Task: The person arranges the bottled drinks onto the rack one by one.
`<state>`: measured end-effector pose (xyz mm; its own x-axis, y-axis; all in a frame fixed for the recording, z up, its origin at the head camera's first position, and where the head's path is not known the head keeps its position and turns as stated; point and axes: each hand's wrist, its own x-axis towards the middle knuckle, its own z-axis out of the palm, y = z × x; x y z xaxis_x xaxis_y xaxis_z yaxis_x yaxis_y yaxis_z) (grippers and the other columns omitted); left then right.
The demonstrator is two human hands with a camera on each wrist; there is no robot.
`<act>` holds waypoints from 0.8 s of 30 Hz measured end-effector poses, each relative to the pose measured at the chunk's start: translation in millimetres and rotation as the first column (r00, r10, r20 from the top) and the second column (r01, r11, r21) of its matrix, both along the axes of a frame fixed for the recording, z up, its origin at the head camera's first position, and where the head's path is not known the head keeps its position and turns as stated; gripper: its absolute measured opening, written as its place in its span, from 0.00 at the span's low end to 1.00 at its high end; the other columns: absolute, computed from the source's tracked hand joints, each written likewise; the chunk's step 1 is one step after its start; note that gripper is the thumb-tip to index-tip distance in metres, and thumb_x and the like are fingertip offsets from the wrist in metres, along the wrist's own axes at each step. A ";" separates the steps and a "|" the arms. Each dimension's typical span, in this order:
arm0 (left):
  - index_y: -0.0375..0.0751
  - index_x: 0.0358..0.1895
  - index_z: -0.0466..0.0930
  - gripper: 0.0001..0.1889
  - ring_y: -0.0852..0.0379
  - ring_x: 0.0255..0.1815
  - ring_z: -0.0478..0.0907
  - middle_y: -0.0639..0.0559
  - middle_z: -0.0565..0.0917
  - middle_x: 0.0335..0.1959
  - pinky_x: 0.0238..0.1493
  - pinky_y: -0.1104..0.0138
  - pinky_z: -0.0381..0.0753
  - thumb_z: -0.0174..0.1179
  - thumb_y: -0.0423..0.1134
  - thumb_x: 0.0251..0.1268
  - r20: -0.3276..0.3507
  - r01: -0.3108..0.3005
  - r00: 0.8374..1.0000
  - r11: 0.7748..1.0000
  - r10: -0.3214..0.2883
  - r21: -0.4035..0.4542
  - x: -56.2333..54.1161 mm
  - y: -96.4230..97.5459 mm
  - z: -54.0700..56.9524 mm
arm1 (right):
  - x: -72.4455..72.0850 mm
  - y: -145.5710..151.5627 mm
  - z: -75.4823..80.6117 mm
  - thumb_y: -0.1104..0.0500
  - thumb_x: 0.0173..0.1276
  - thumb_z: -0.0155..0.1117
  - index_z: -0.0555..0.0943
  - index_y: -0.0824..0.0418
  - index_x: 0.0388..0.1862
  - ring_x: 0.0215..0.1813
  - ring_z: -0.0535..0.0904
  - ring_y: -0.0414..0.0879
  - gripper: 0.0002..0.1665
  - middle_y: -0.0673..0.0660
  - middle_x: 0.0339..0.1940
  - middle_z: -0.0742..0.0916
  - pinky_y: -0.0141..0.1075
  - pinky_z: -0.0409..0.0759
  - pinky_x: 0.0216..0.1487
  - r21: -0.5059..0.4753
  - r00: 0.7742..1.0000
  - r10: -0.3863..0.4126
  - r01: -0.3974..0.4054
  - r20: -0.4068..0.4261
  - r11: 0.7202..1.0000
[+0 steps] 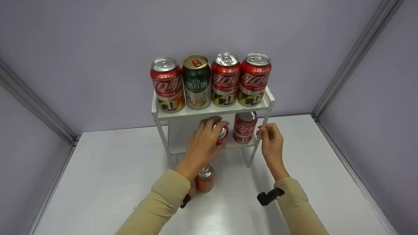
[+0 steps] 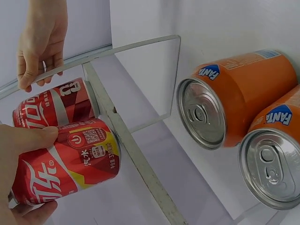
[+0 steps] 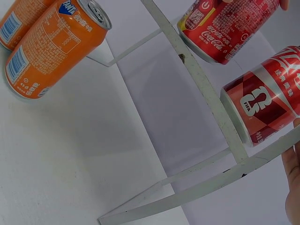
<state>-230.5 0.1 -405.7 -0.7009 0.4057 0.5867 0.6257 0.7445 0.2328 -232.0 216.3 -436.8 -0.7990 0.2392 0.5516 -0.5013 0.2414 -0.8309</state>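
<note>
Left hand (image 1: pixel 203 141): fingers and thumb curled round the Coke can (image 2: pixel 70 159) at the rack's (image 1: pixel 209 113) lower shelf, left of a second can (image 1: pixel 244 130). Right hand (image 1: pixel 273 142): gripping the rack's right side. Can judged smooth, dentable, weighty if full; mid-body hold advised.

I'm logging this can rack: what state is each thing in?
Held red can: roughly upright
Left hand: curled round the held red can
Rack: standing, edges chipped
Right hand: pinching the rack's right side
Lower-shelf red can: upright
Green can: upright, tab in place
Top-shelf red cans: upright
Two orange cans: upright, apparently unopened
</note>
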 end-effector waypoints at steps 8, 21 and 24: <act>0.49 0.65 0.71 0.36 0.42 0.58 0.74 0.42 0.75 0.58 0.48 0.53 0.81 0.76 0.37 0.51 0.103 -0.017 0.994 0.997 0.024 -0.070 -7.0 1.0 8.4 | 0.2 -0.3 -0.4 0.53 0.68 0.56 0.73 0.79 0.39 0.34 0.78 0.33 0.25 0.70 0.31 0.81 0.25 0.77 0.38 0.002 1.000 -0.002 0.002 -0.014 1.000; 0.50 0.73 0.65 0.38 0.41 0.64 0.70 0.41 0.71 0.65 0.53 0.53 0.79 0.70 0.42 0.58 0.212 -0.005 0.977 0.986 0.040 -0.166 -26.4 3.6 10.1 | -0.1 -0.8 1.4 0.57 0.68 0.56 0.73 0.79 0.39 0.34 0.79 0.36 0.21 0.53 0.28 0.82 0.25 0.77 0.38 0.000 1.000 -0.005 0.005 0.005 1.000; 0.47 0.73 0.65 0.37 0.42 0.66 0.69 0.42 0.71 0.66 0.57 0.53 0.76 0.68 0.44 0.60 0.252 -0.017 0.966 0.987 0.058 -0.160 -30.6 2.8 9.9 | 0.0 -1.1 0.9 0.58 0.69 0.55 0.73 0.79 0.39 0.34 0.79 0.44 0.20 0.69 0.30 0.81 0.25 0.76 0.38 0.002 1.000 -0.006 0.006 0.007 1.000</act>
